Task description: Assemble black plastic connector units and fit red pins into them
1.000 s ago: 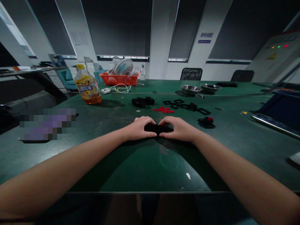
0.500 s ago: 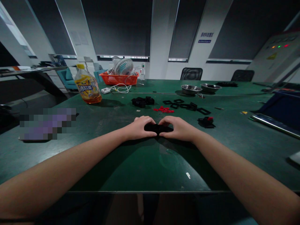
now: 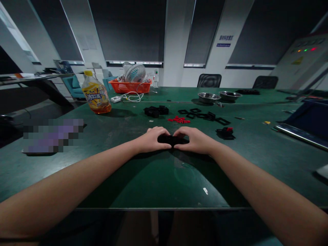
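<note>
Orange basket (image 3: 130,88) holds white fan (image 3: 136,72); plastic bottle (image 3: 96,97) holds amber liquid (image 3: 101,110). Two steel bowls (image 3: 208,99) stand at back. Red pieces (image 3: 179,120) too jumbled to count. One black part (image 3: 172,140) sits low over green table (image 3: 164,184), between left hand (image 3: 151,139) and right hand (image 3: 196,140), curled fingers gripping it; dark span runs left-right, which way it points cannot be told.

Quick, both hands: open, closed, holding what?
Left hand: closed on a black part.
Right hand: also closed on a black part; same piece or another, can't tell.
</note>
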`<state>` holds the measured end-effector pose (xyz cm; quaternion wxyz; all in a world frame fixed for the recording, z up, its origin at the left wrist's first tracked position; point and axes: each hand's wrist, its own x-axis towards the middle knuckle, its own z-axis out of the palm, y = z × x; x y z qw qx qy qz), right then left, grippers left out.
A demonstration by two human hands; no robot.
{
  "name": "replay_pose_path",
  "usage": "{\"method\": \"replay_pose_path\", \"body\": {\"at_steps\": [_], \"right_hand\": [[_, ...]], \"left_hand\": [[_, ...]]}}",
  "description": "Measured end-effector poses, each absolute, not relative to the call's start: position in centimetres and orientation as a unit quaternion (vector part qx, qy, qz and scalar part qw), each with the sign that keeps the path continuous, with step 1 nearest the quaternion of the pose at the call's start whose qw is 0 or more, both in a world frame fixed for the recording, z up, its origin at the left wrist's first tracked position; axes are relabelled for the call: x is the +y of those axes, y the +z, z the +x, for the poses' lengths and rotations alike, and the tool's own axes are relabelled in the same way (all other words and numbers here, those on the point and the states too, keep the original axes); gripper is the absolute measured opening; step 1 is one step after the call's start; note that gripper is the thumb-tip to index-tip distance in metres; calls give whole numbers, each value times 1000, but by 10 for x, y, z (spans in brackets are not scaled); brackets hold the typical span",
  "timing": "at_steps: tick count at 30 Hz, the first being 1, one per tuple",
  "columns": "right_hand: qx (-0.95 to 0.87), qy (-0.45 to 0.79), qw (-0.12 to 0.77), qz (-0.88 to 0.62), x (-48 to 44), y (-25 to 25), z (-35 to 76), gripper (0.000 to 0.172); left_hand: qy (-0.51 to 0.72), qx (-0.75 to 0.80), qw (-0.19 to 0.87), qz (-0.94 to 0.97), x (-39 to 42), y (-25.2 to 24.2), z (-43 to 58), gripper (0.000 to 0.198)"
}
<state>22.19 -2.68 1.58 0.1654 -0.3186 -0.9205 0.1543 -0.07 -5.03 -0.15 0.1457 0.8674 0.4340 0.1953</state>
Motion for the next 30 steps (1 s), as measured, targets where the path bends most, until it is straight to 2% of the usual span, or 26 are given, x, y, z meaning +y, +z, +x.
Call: {"method": "replay_pose_path", "body": {"at_steps": [15, 19, 21, 23, 27, 30], "right_hand": [[-918, 171, 168, -317, -25, 14, 224, 33], [-895, 210, 219, -327, -22, 12, 224, 33], [-879, 175, 268, -354, -18, 9, 223, 26], [-858, 110, 293, -407, -15, 5, 221, 27], [-838, 26, 270, -473, -13, -1, 218, 45], [-852, 21, 248, -461, -15, -2, 216, 46]], "left_hand": [[190, 433, 141, 870, -52, -1, 0, 39], [183, 443, 143, 866, -52, 0, 2, 42], [184, 447, 143, 864, -52, 1, 2, 41], [183, 449, 144, 863, -52, 1, 2, 40], [179, 453, 145, 861, -52, 1, 2, 41], [179, 453, 144, 861, -52, 1, 2, 41]]}}
